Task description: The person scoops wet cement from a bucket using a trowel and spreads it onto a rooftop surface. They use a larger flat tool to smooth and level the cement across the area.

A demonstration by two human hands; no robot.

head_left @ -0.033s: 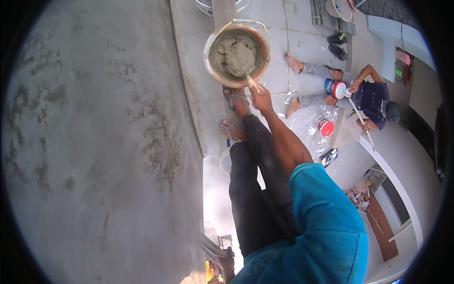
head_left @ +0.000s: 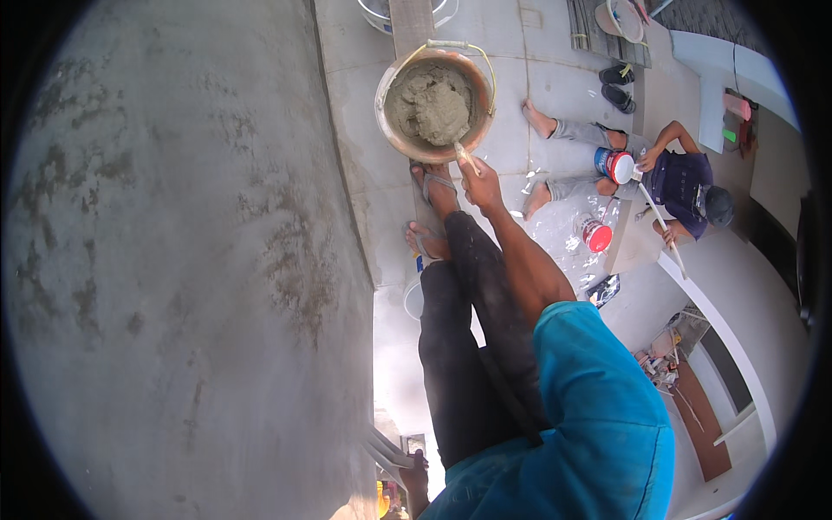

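Note:
A round bucket [head_left: 481,106] with a wire bail handle holds wet grey mortar [head_left: 438,104] and stands on a narrow plank. At its near rim, my right hand [head_left: 482,185] is closed around the pale handle of a trowel [head_left: 468,159]; the blade end is hidden at the mortar. Low in the picture, beside the wall, my left hand [head_left: 415,474] is closed on a grey flat-bladed plastering tool [head_left: 388,453], partly cut off from sight. To the left rises a large grey plastered wall [head_left: 191,260] with darker damp patches.
My sandalled feet [head_left: 432,184] are on the plank [head_left: 412,26]. A co-worker [head_left: 685,182] sits on the floor at right, holding a white pole [head_left: 666,227] near a paint bucket [head_left: 621,166]. Another red-lidded bucket [head_left: 598,236], dark sandals [head_left: 617,87] and a white pail [head_left: 414,299] are around.

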